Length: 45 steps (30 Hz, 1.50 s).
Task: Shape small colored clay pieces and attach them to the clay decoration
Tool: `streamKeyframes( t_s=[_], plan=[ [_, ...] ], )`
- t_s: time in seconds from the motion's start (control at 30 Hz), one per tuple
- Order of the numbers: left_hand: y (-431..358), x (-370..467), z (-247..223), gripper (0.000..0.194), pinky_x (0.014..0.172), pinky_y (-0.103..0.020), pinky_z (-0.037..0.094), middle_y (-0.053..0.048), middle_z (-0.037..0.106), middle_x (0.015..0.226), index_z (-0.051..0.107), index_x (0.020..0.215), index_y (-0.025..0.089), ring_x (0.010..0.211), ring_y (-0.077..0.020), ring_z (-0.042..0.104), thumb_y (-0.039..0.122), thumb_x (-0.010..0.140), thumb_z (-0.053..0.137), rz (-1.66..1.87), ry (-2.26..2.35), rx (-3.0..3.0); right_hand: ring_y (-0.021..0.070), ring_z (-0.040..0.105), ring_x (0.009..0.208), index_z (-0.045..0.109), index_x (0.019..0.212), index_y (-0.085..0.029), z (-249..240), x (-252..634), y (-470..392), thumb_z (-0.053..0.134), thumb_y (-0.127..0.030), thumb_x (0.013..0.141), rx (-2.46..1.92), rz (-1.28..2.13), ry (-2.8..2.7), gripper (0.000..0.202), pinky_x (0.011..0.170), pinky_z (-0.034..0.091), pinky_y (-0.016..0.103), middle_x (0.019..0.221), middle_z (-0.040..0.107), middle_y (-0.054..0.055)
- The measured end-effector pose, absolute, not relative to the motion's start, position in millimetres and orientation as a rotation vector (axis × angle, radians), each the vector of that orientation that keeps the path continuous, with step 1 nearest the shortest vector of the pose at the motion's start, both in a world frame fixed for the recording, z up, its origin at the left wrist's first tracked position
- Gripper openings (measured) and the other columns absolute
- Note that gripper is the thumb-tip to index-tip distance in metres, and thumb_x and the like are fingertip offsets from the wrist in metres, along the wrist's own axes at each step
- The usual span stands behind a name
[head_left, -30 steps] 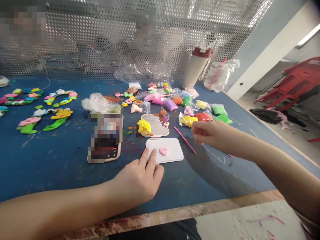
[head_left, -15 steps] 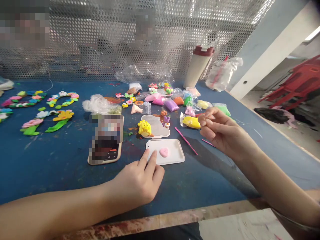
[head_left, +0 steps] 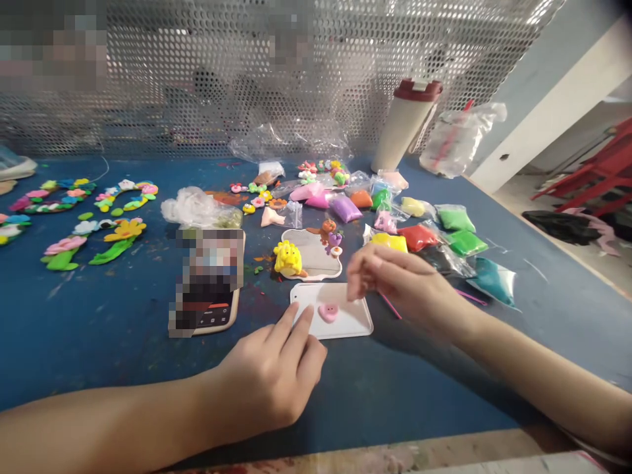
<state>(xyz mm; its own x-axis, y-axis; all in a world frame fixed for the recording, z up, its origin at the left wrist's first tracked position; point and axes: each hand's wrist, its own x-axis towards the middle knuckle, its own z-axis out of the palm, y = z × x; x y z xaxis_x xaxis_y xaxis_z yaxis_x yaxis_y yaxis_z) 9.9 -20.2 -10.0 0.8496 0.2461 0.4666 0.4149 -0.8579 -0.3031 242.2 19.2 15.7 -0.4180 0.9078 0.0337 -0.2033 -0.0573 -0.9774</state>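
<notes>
My left hand (head_left: 279, 368) lies at the near left of a white plastic tray (head_left: 348, 328), index and middle fingers stretched onto its left edge. On the tray sits a small pink clay piece (head_left: 328, 316) with two dark dots and a curved outline. Above the tray's right end is my right hand (head_left: 405, 280), its thumb and fingers pinched together and slightly blurred; anything between the fingertips is hidden. Behind the tray lies a wavy-edged mirror (head_left: 316, 260) with a yellow clay figure (head_left: 288, 258) on its left and small clay pieces on its right. A pink stick (head_left: 392, 307) is partly covered by my right hand.
A phone (head_left: 217, 283) lies to the left. Several bags of coloured clay, such as a purple bag (head_left: 345, 209) and a teal bag (head_left: 494, 282), spread behind and right. A tumbler (head_left: 405, 125) stands before the perforated metal screen (head_left: 197, 112). Flower-decorated clay pieces (head_left: 123, 230) are at far left.
My right hand has come down and leftward from beside the yellow clay bag to the tray's right end. My left hand stays on the tray's edge. The view has shifted slightly.
</notes>
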Motion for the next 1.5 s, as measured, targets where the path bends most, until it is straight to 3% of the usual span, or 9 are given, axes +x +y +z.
streamKeyframes(
  t_s=[0.1,0.23,0.33,0.47,0.57,0.7,0.83,1.0,1.5],
  plan=[
    [-19,10,-7,0.012,0.061,-0.037,0.062,-0.027,0.071,0.098,0.064,0.086,0.003,0.093,-0.0388,0.070,0.014,0.080,0.064,-0.644,-0.443,-2.608,0.0143,0.064,0.090,0.062,0.101,-0.020,11,238,15,0.055,-0.028,0.094,-0.896,1.698,-1.342,0.013,0.083,0.046,0.028,0.098,0.070,0.004],
    [-18,10,-6,0.011,0.061,-0.035,0.062,-0.027,0.072,0.098,0.065,0.086,0.003,0.091,-0.0371,0.071,0.013,0.081,0.063,-0.655,-0.429,-2.627,0.0119,0.061,0.073,0.061,0.078,-0.018,6,244,11,0.065,-0.030,0.087,-1.001,1.640,-1.286,0.016,0.072,0.046,0.024,0.075,0.066,0.000],
    [-16,10,-5,0.012,0.062,-0.035,0.063,-0.028,0.071,0.098,0.066,0.087,0.002,0.093,-0.0378,0.070,0.012,0.081,0.064,-0.640,-0.418,-2.652,0.0118,0.059,0.066,0.060,0.079,-0.019,1,247,10,0.057,-0.033,0.092,-1.011,1.661,-1.221,0.019,0.067,0.045,0.024,0.069,0.064,-0.001],
    [-13,9,0,0.010,0.066,-0.038,0.064,-0.027,0.070,0.101,0.067,0.087,0.002,0.098,-0.0400,0.067,0.010,0.081,0.064,-0.652,-0.410,-2.673,0.0182,0.067,0.092,0.060,0.104,-0.020,-3,249,10,0.052,-0.032,0.094,-0.962,1.764,-1.158,0.017,0.086,0.048,0.033,0.093,0.073,0.005],
    [-9,9,1,0.010,0.066,-0.036,0.064,-0.024,0.071,0.102,0.067,0.085,0.004,0.098,-0.0376,0.068,0.010,0.084,0.060,-0.653,-0.403,-2.704,0.0201,0.065,0.104,0.063,0.104,-0.020,-4,251,10,0.055,-0.033,0.093,-1.011,1.747,-1.243,0.019,0.095,0.045,0.036,0.109,0.072,0.009],
    [-9,8,-2,0.012,0.067,-0.032,0.065,-0.018,0.074,0.099,0.066,0.083,0.007,0.097,-0.0322,0.070,0.011,0.088,0.057,-0.695,-0.315,-2.703,0.0163,0.065,0.085,0.064,0.088,-0.021,-3,254,10,0.067,-0.033,0.084,-1.129,1.638,-1.362,0.014,0.079,0.049,0.028,0.089,0.070,0.003],
    [-16,10,-2,0.015,0.081,-0.032,0.063,-0.013,0.074,0.103,0.065,0.083,0.009,0.106,-0.0260,0.067,0.012,0.092,0.053,-0.700,-0.486,-2.766,0.0111,0.049,0.063,0.054,0.070,-0.020,-2,253,8,0.057,-0.041,0.091,-1.164,1.491,-1.382,0.030,0.060,0.042,0.022,0.067,0.053,-0.002],
    [-17,8,0,0.020,0.083,-0.029,0.062,-0.009,0.075,0.103,0.066,0.083,0.012,0.108,-0.0221,0.066,0.013,0.094,0.049,-0.695,-0.465,-2.780,0.0114,0.053,0.067,0.054,0.089,-0.022,5,251,6,0.052,-0.032,0.094,-1.093,1.647,-1.399,0.011,0.063,0.043,0.022,0.073,0.058,-0.001],
    [-6,6,4,0.025,0.088,-0.034,0.059,-0.005,0.072,0.112,0.070,0.091,0.016,0.109,-0.0247,0.065,0.011,0.092,0.045,-0.576,-0.413,-2.987,0.0118,0.053,0.068,0.051,0.074,-0.021,5,250,5,0.053,-0.006,0.083,-1.086,1.474,-1.790,0.017,0.061,0.042,0.023,0.076,0.059,-0.002]
  ],
)
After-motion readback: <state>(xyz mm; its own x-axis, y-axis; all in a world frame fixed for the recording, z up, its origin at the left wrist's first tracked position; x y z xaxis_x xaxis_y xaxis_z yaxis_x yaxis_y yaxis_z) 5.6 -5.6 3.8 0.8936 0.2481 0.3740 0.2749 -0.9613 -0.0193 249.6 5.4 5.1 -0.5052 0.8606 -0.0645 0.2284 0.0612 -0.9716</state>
